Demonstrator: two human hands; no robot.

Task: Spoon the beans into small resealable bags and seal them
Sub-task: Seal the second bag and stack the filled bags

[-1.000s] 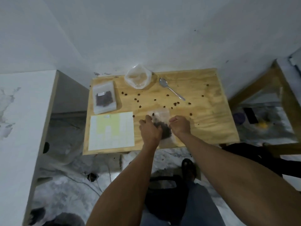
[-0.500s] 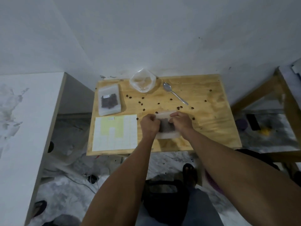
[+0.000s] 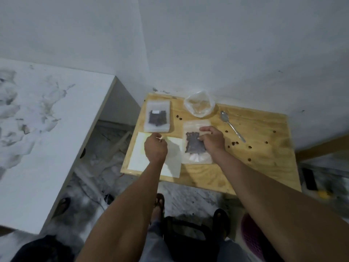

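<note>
Clear bean bag (image 3: 196, 142) lies flat, long axis running near-to-far.

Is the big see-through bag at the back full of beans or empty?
Nearly empty: the big bag gapes open, and only the table's wood colour shows through.

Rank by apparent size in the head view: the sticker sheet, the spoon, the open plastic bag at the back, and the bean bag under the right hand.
1. Sticker sheet, though an arm hides part of it.
2. Bean bag.
3. Open plastic bag.
4. Spoon, thinnest by far.
</note>
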